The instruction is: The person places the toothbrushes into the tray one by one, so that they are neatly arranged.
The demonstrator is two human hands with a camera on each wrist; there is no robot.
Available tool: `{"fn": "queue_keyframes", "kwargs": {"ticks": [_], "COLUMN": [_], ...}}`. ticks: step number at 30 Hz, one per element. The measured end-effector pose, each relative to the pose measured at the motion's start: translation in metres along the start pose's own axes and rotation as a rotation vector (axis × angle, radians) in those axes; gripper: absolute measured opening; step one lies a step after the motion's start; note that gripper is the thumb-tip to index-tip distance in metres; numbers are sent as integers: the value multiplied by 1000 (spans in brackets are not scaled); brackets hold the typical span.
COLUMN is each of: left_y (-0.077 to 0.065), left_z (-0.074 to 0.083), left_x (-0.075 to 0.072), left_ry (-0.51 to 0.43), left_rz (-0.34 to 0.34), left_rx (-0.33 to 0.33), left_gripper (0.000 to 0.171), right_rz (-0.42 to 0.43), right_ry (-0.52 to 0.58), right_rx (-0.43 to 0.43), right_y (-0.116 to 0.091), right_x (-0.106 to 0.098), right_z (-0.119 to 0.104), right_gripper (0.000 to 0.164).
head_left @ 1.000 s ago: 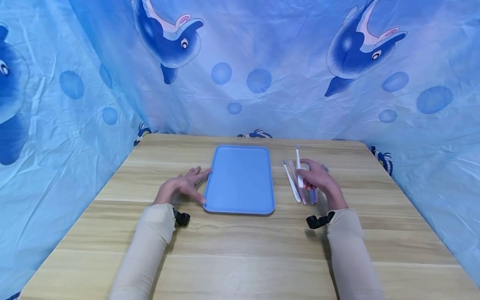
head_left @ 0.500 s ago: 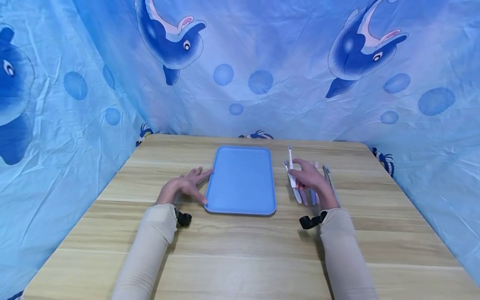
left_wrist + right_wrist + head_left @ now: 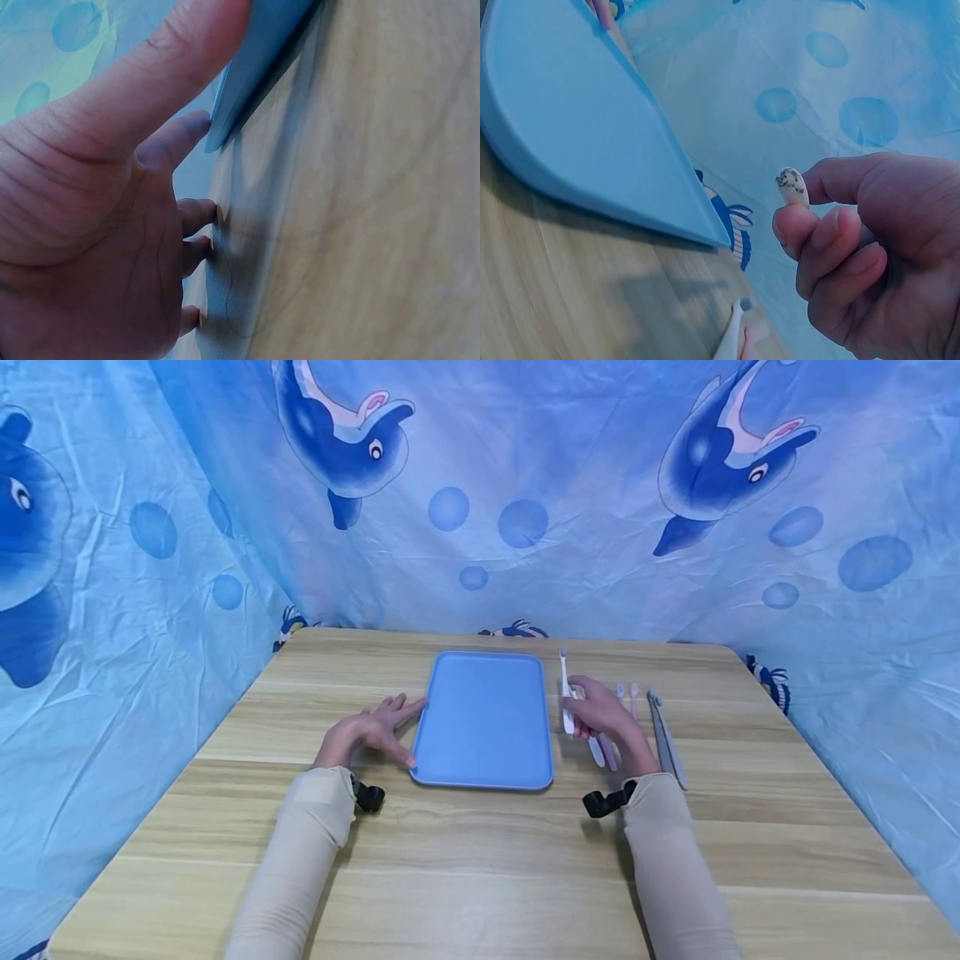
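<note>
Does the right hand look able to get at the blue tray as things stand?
Probably yes. The right hand, pinching a white toothbrush, is just beside the blue tray's right side, with nothing visible between them. The left hand is at the opposite edge, out of its way.

From the head we look forward and down, well back from the grip, over left hand (image 3: pixel 372 732) and right hand (image 3: pixel 604 710). At the left wrist we sit close to that hand, facing the edge of the tray (image 3: pixel 483 718). At the right wrist we look, very near, past the gripped toothbrush (image 3: pixel 792 187) to the curtain (image 3: pixel 712 97) beyond; all three views share the tray.
</note>
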State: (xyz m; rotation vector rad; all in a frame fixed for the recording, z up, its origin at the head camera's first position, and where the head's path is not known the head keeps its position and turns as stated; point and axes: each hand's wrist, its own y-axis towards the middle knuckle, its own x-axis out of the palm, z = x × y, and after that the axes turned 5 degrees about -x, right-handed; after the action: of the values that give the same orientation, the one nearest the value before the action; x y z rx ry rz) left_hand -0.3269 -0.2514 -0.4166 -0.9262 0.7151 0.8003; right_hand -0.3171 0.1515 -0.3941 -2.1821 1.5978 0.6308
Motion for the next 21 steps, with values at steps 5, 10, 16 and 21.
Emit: {"fn": "queue_keyframes", "kwargs": {"ticks": [5,10,16,21], "left_y": [1,0,-3,-3], "left_z": [0,0,-1,-1], "left_x": [0,1,-1,-1], "left_ry": [0,2,-5,-8], "left_rz": [-1,-1,-1,2], "left_rx": [3,-6,9,4], "left_gripper": [129,130,133,133], "right_rz": [7,2,-18,-26], "right_ry": [18,6,21,26], "right_rx": [-8,-15,-21,-33], "right_y": [3,7,13,16], "right_x": [9,19,31,38], "right_z": [-6,-14,-22,-28], "right_gripper": [63,61,60,59]}}
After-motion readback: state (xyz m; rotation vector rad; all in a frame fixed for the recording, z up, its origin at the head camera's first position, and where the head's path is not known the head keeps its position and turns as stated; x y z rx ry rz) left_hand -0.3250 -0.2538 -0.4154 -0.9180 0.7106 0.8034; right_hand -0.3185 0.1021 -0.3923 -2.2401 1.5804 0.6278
